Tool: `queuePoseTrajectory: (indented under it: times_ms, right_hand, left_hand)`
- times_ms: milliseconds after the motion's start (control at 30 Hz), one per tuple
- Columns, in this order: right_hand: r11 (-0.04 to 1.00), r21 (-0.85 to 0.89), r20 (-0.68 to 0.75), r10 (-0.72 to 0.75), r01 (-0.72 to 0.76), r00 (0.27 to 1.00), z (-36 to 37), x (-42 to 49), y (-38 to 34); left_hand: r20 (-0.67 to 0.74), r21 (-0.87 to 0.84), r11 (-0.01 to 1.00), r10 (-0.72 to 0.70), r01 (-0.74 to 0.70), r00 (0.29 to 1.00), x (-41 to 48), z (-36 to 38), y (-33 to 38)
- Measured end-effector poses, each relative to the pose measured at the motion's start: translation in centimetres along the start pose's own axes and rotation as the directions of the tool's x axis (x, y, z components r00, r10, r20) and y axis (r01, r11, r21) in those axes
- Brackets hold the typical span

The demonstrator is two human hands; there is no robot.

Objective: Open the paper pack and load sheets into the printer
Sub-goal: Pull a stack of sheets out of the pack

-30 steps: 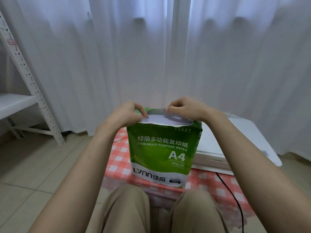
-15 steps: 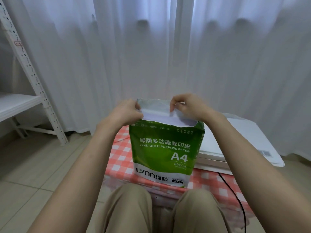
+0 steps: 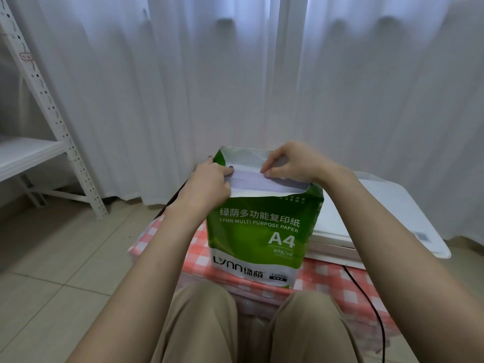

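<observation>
The paper pack (image 3: 258, 231) stands upright on the checked cloth (image 3: 199, 247), its top torn open. The left hand (image 3: 209, 184) grips its upper corner and the right hand (image 3: 296, 163) pinches the wrapper at the opening. The printer (image 3: 379, 213) sits just beside it on the right, the curtain (image 3: 235, 87) hangs close behind, and tiled floor (image 3: 65, 258) stretches left to the shelf rack (image 3: 52, 113).

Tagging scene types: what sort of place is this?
Likely a room in a home, not an office or lab: sheer white curtains reach a tiled floor, a metal shelf rack stands at the left, and the printer and paper pack sit low on a red checked cloth.
</observation>
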State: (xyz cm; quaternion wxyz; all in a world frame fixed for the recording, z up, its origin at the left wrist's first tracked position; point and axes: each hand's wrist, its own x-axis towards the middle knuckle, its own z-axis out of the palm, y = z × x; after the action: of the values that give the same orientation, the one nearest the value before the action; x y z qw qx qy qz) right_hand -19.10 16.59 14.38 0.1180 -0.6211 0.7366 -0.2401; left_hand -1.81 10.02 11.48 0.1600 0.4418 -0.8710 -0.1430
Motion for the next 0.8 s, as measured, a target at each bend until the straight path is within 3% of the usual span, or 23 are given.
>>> queuePoseTrajectory:
  times_ms: [267,500,667,800]
  right_hand:
    - [0.999,0.048,0.014,-0.01,0.009,1.0,0.0,0.5,0.4]
    - [0.977,-0.206,-0.086,-0.07,0.051,0.994,0.2,0.9,-0.4]
    - [0.969,-0.242,-0.011,-0.052,0.047,0.999,0.3,1.2,-0.5]
    - [0.987,-0.163,0.047,-0.007,0.014,0.999,-0.2,1.5,-0.2]
  left_hand:
    - [0.041,0.012,0.999,0.041,-0.041,0.998,0.9,0.3,-0.5]
    - [0.029,-0.016,0.996,0.091,-0.09,0.995,0.5,0.9,-1.0]
    - [-0.001,-0.07,0.994,0.085,-0.085,0.996,0.2,1.3,-1.4]
    - [0.002,-0.115,0.991,0.075,-0.075,0.997,-0.3,1.0,-1.3]
